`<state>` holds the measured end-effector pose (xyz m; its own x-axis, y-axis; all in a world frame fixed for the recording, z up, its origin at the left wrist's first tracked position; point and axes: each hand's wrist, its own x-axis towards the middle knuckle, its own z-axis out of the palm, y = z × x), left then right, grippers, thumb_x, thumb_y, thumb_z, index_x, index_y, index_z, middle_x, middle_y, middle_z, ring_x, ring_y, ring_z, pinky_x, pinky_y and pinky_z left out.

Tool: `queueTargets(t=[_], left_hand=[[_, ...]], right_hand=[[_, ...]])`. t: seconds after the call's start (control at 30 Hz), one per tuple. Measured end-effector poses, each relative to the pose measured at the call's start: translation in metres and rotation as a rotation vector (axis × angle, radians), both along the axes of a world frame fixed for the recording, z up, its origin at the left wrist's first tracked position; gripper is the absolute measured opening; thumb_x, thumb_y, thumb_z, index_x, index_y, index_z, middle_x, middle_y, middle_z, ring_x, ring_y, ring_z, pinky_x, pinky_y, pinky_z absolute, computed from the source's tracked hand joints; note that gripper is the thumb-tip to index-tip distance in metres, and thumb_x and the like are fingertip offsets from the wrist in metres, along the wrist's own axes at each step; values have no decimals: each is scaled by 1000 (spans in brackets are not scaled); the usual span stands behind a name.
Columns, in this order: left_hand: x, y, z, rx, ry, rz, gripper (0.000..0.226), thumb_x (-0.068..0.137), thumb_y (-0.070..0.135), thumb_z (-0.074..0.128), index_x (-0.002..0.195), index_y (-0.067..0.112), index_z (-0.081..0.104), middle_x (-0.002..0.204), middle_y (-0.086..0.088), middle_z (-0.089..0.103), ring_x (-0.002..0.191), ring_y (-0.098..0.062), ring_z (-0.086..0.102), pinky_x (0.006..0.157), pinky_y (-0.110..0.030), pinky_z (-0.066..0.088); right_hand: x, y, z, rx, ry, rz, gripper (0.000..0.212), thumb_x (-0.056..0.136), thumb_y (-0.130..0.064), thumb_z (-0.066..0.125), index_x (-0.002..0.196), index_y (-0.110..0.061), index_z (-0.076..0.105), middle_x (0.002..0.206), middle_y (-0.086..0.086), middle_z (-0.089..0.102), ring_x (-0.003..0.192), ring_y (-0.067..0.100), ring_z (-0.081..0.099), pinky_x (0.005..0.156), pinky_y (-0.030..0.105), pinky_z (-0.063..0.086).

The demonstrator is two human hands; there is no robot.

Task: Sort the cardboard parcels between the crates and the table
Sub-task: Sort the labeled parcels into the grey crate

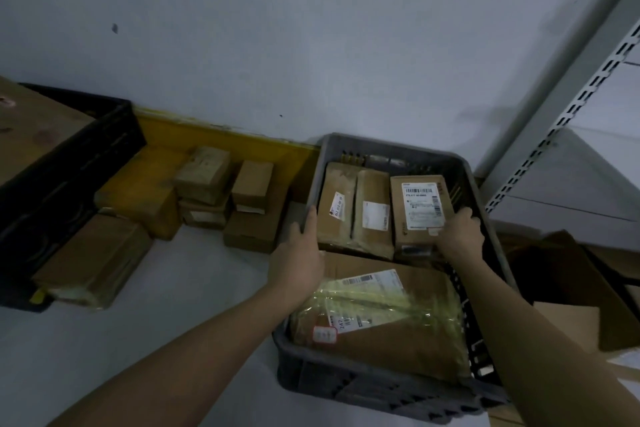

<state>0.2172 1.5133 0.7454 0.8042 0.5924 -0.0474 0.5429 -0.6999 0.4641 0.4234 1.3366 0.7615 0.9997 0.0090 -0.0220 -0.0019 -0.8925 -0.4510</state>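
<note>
Grey crate (391, 149) of cardboard parcels (420, 204) sits on the worktop (194, 274); my left hand (299, 253) grips its left rim, my right hand's (459, 230) fingers curl inside its right wall.

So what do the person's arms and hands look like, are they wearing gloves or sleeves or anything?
Nothing is worn that the picture shows. Both forearms are bare from the bottom edge of the frame up to the wrists, with no sleeve in view. The left hand and right hand have no gloves, and no watch, band or ring can be made out. The dim light hides finer detail on the fingers.
</note>
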Motion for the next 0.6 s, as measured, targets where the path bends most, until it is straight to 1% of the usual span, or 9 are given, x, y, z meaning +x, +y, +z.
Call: queueTargets(t=[0.07, 0.13, 0.2, 0.23, 0.33, 0.4, 0.47, 0.57, 0.6], left_hand=[[0, 1, -1, -6, 3, 0, 83, 100, 21, 50, 157, 29, -10, 147, -13, 35, 80, -22, 52, 50, -26, 31], [1, 2, -1, -32, 12, -1, 83, 100, 22, 49, 157, 31, -11, 152, -14, 31, 90, -27, 57, 56, -27, 35], [2, 1, -1, -54, 20, 3, 82, 101, 23, 48, 157, 32, -11, 154, -13, 29, 102, -32, 59, 63, -31, 39], [3, 0, 0, -58, 20, 8, 81, 101, 24, 48, 157, 32, -11, 154, -13, 29, 103, -32, 58, 65, -33, 40], [3, 0, 3, -64, 7, 18, 80, 101, 22, 46, 157, 31, -10, 149, -14, 33, 86, -25, 53, 63, -32, 39], [2, 0, 4, -81, -8, 21, 79, 100, 21, 45, 157, 32, -9, 145, -13, 37, 79, -20, 48, 61, -32, 39], [1, 1, 4, -96, -22, 18, 78, 100, 22, 44, 157, 34, -8, 142, -11, 38, 78, -18, 46, 58, -31, 36], [-1, 1, 6, -124, -51, 23, 78, 99, 25, 45, 157, 35, -7, 141, -9, 39, 82, -19, 48, 60, -31, 38], [-1, 1, 6, -125, -58, 23, 79, 99, 25, 46, 157, 35, -7, 143, -9, 39, 86, -20, 51, 62, -31, 40]], right_hand=[[-1, 4, -14, 45, -23, -36, 46, 94, -2, 55, 135, 0, 34, 144, 28, 36, 124, 50, 46, 97, 56, 44], [0, 7, -30, 129, -38, -60, 46, 96, -1, 52, 138, -2, 32, 146, 26, 33, 123, 50, 47, 96, 56, 45], [4, 6, -42, 216, 14, -37, 50, 99, -8, 49, 144, -4, 27, 150, 25, 28, 125, 49, 46, 98, 56, 46], [7, 5, -46, 226, 60, -9, 53, 101, -13, 47, 147, -5, 24, 152, 25, 25, 126, 49, 45, 100, 56, 45], [16, -2, -48, 112, 160, 93, 54, 103, -21, 41, 152, -5, 22, 155, 26, 19, 131, 49, 38, 106, 53, 40], [22, -7, -43, -9, 159, 173, 49, 102, -22, 40, 147, -3, 32, 151, 27, 23, 130, 47, 38, 106, 49, 37], [24, -10, -38, -93, 119, 259, 43, 102, -23, 39, 140, -4, 43, 149, 25, 29, 128, 45, 39, 107, 48, 36], [19, -7, -28, -243, 56, 416, 46, 103, -30, 39, 145, -13, 45, 154, 17, 34, 135, 39, 35, 110, 45, 32], [15, -4, -23, -226, 49, 455, 46, 103, -32, 41, 146, -14, 45, 153, 15, 37, 136, 38, 36, 110, 44, 33]])
